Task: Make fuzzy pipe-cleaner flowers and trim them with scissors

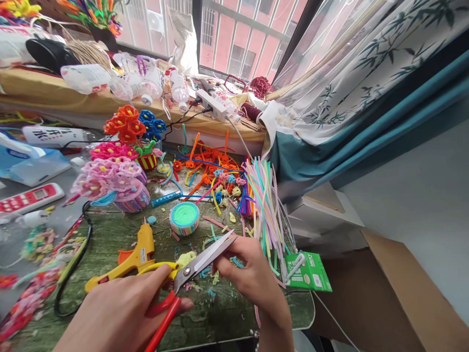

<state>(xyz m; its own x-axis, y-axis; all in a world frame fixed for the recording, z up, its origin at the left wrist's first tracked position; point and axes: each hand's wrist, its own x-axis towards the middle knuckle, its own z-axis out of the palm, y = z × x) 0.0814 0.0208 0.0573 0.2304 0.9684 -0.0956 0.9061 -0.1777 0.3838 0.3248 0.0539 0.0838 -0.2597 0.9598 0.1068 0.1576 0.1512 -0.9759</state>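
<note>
My left hand [126,305] holds scissors [198,264] with one yellow handle and one red handle. The blades point up and to the right, a little apart. Near their tips, my right hand [245,269] has its thumb and fingers pinched together; whatever sits between them is too small to name. A pale yellow curled piece [186,259] lies just behind the blades. Beyond the scissors stands a round striped pot [184,218] with a green coiled top. The yellow glue gun [141,252] lies behind my left hand.
Flower pots of pink [126,188] and orange blooms [125,124] stand at the back left. A bundle of pastel stems [266,205] lies at the right, beside a green packet [309,271]. Orange scraps lie behind. A black cable [88,244] curves at the left.
</note>
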